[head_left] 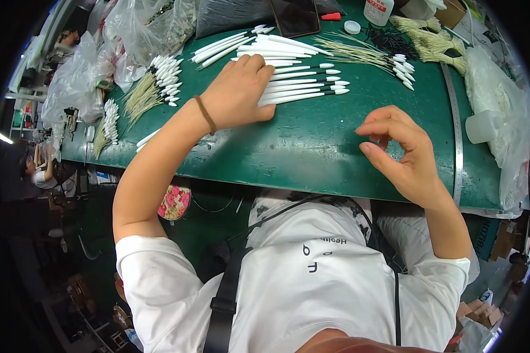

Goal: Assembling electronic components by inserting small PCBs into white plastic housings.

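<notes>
Head: left hand half-curled over tubes

Def. a wkshop: green bench w/ white pcs, metal ruler, bags & co-worker.

By your left hand: smooth, plastic-looking sticks. Beneath your hands: glossy, scuffed counter. Right of your right hand: metal ruler, crinkled plastic bag.

White sticks, green table
</notes>
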